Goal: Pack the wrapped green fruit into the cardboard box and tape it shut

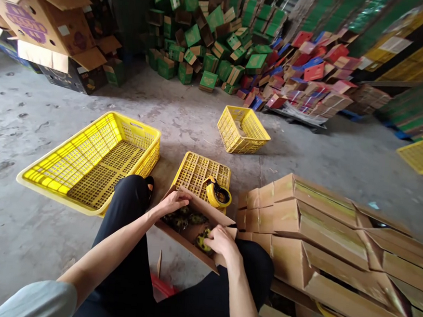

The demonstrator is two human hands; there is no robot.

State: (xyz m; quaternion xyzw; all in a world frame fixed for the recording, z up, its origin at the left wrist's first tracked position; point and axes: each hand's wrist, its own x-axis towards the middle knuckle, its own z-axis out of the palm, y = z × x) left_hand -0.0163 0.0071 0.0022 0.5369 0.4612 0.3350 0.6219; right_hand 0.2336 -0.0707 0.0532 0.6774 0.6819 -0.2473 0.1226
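Observation:
An open cardboard box (187, 243) rests between my legs, with dark green and yellow round items (181, 218), perhaps fruit, inside its left part. My left hand (174, 202) bends over the box's far left edge, fingers closed at the flap. Inside the right end, my right hand (222, 240) grips a yellow-green, dark-spotted item (203, 239), its exact kind unclear. Just beyond the box, a yellow tape dispenser (216, 193) lies on an upturned yellow crate (192, 170).
A large yellow crate (83, 169) stands at the left, and a smaller one (244, 132) farther ahead. Open cardboard boxes (329, 239) are packed together at my right. Green boxes (208, 47) and red and blue boxes (307, 73) lie heaped at the back; big cartons (50, 26) stand back left.

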